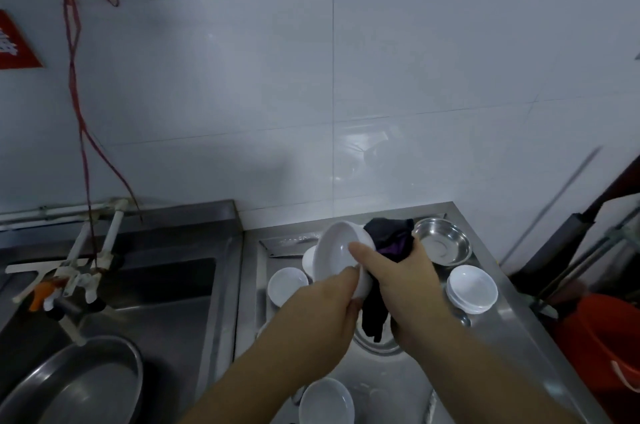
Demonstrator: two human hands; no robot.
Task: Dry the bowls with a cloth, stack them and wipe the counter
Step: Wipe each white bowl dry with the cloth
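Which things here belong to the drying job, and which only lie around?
Job: held white bowl, dark cloth, stacked white bowls, other white bowls, counter.
Lying about: steel bowl, steel pan, taps, red bucket.

Single view, head-worn wide-angle camera, looking forward and steeply down over a steel counter (391, 385) from close above, straight edges bowed toward the frame borders. Upper two thirds of frame taken up by the white tiled wall (381, 77) directly ahead; sink (166, 285) falls lower left, counter lower centre and right, both forearms entering from the bottom edge. No second view, so no overlap to record.
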